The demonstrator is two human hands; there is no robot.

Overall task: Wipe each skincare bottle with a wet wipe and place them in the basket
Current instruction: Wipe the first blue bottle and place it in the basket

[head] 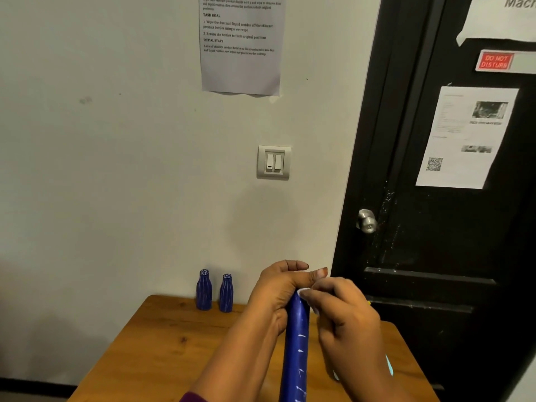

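Note:
I hold a tall blue bottle (296,343) with white streaks upright above the wooden table (162,343). My left hand (278,288) grips its top from the left. My right hand (345,314) pinches a small white wet wipe (304,293) against the bottle's top from the right. Two more blue bottles (204,290) (226,293) stand side by side at the table's far edge, against the wall. No basket is in view.
A black door (435,198) with a metal knob (367,221) stands close on the right. A light switch (274,162) and a printed sheet (240,44) hang on the white wall. Something light blue (389,364) shows behind my right wrist.

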